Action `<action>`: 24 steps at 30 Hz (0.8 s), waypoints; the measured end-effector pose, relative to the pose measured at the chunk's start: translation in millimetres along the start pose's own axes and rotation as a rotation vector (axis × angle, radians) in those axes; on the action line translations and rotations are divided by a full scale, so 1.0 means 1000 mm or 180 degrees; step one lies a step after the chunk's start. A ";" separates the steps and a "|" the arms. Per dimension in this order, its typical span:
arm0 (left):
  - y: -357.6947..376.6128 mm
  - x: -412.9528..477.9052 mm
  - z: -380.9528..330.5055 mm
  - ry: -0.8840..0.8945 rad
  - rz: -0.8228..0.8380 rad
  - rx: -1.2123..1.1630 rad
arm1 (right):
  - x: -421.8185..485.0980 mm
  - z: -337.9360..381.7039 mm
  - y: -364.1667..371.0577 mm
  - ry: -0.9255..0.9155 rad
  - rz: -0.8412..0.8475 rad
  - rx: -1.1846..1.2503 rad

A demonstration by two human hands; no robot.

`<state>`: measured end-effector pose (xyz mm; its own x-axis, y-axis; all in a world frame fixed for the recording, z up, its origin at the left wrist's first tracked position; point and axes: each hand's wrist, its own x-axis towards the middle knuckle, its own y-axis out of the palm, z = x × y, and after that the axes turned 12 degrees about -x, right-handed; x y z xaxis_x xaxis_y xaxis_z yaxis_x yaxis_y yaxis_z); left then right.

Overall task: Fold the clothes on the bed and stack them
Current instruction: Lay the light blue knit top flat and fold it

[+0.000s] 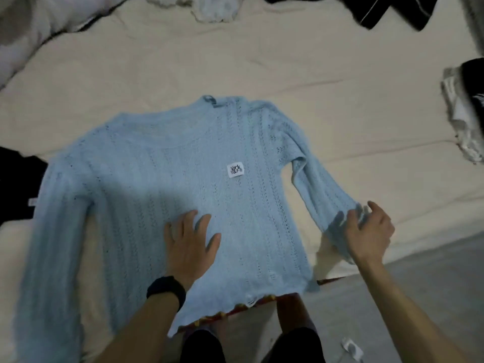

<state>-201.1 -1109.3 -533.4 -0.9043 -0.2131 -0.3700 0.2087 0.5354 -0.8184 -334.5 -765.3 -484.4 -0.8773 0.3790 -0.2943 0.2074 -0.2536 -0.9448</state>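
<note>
A small white square label [235,170] on the light blue open-knit sweater [157,179], lying beyond the left grip [190,244] and slightly to its right, bears dark print whose top line looks like "York", the second line being too blurred to read.

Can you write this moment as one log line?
left grip: presses flat on blue sweater | right grip: holds sleeve cuff | state: sweater spread on bed, unfolded

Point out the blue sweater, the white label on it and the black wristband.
blue sweater [146,184], head view, on the knit body left of the label.
white label [235,170], head view, at the middle of the patch.
black wristband [166,288], head view, on the band's upper face.
</note>
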 end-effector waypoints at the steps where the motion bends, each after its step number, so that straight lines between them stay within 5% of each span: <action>1: -0.002 0.013 -0.013 0.0134 -0.0088 -0.0014 | 0.014 -0.011 -0.006 0.0066 0.0309 -0.0224; 4: -0.006 0.059 -0.060 0.0385 -0.0161 -0.0169 | 0.045 -0.037 -0.010 -0.0373 0.1142 -0.1036; 7: -0.009 0.119 -0.115 0.0475 -0.0126 -0.0147 | 0.078 -0.040 -0.031 -0.0701 0.1666 -0.0553; 12: -0.008 0.202 -0.182 0.0550 0.0059 0.0157 | 0.165 -0.049 -0.095 -0.0257 0.1247 0.0938; 17: 0.014 0.245 -0.212 0.0026 0.0708 0.0278 | 0.265 -0.048 -0.154 -0.0813 0.0855 0.1082; 21: 0.030 0.239 -0.224 -0.0365 0.0718 0.0443 | 0.319 -0.053 -0.151 -0.0959 0.0245 0.0396; 24: 0.035 0.239 -0.243 -0.0559 0.0618 0.0420 | 0.333 -0.070 -0.122 -0.0787 0.0620 -0.0390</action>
<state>-499.9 -942.9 -543.8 -0.7668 -0.2613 -0.5863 0.4287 0.4715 -0.7707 -621.7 -545.3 -477.3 -0.8914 0.1029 -0.4414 0.4188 -0.1855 -0.8889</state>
